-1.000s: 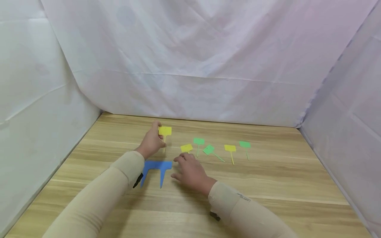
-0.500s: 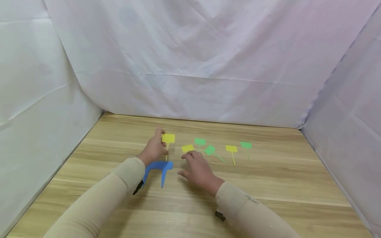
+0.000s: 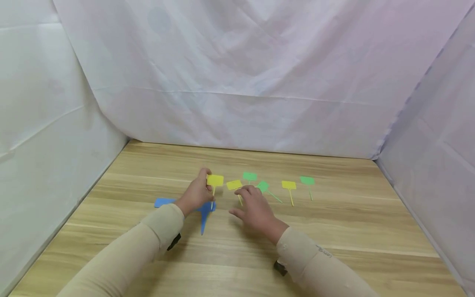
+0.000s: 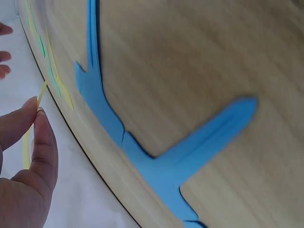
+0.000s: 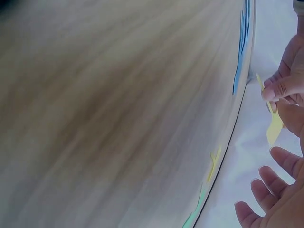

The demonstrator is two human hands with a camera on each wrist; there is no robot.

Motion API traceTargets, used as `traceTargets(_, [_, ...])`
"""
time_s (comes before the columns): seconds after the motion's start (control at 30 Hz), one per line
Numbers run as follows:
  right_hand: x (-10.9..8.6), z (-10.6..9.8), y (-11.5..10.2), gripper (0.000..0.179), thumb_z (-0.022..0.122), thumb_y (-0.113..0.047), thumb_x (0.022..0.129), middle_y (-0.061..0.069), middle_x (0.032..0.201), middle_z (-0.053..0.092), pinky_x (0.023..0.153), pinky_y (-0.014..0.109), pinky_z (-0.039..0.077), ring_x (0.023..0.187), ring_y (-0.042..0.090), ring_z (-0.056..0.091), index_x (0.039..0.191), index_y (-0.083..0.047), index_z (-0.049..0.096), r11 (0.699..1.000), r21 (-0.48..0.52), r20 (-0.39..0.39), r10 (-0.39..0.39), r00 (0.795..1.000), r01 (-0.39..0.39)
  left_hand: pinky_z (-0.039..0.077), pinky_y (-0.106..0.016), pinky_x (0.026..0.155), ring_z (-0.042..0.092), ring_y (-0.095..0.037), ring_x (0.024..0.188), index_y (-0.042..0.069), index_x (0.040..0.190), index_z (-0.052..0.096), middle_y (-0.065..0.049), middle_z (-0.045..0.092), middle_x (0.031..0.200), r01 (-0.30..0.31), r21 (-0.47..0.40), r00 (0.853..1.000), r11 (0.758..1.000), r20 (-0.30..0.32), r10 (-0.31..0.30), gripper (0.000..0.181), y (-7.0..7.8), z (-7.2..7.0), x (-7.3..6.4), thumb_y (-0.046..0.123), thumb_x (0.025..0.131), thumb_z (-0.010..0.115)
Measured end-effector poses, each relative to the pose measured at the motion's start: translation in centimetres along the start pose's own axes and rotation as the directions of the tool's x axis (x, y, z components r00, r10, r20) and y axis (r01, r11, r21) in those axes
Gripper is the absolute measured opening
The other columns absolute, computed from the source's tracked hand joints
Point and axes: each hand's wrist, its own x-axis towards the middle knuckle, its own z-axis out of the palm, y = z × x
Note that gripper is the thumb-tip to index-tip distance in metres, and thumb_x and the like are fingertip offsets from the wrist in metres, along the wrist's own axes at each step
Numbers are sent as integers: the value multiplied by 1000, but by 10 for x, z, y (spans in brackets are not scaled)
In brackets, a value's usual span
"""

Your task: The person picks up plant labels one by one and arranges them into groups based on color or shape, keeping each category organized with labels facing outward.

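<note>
My left hand [image 3: 196, 193] pinches a yellow plant label [image 3: 215, 180] by its stem, the flat head up and the stem pointing down. In the left wrist view, thumb and index finger meet on the thin stem. Below that hand lie blue T-shaped plant labels [image 4: 156, 166] end to end, partly hidden by it in the head view. My right hand [image 3: 257, 209] hovers with fingers spread and loosely bent, holding nothing. Its fingertips overlap the stem of another yellow label [image 3: 234, 185] in the head view. A green label [image 3: 263, 187] shows just beyond its knuckles.
Farther right on the wooden table [image 3: 334, 231] are a yellow label [image 3: 288, 185] and a green label [image 3: 307, 180]. One more green label [image 3: 250, 176] lies behind the right hand. White cloth [image 3: 237, 115] hangs along the back and both sides.
My left hand has carried the yellow label right and nearer to me, uncovering blue at its left. My right hand has shifted slightly right, still holding nothing.
</note>
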Motion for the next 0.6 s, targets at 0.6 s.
traceTargets(0.6, [-4, -7, 10, 55, 74, -34, 85, 12, 135, 48, 101, 50, 40, 128, 32, 41, 130, -8, 56, 999, 21, -13, 47, 999, -47, 48, -29, 65, 51, -22, 79, 6, 136, 31, -10, 52, 89, 9, 4, 999, 1000, 51, -9, 80, -4, 25, -10, -17, 71, 72])
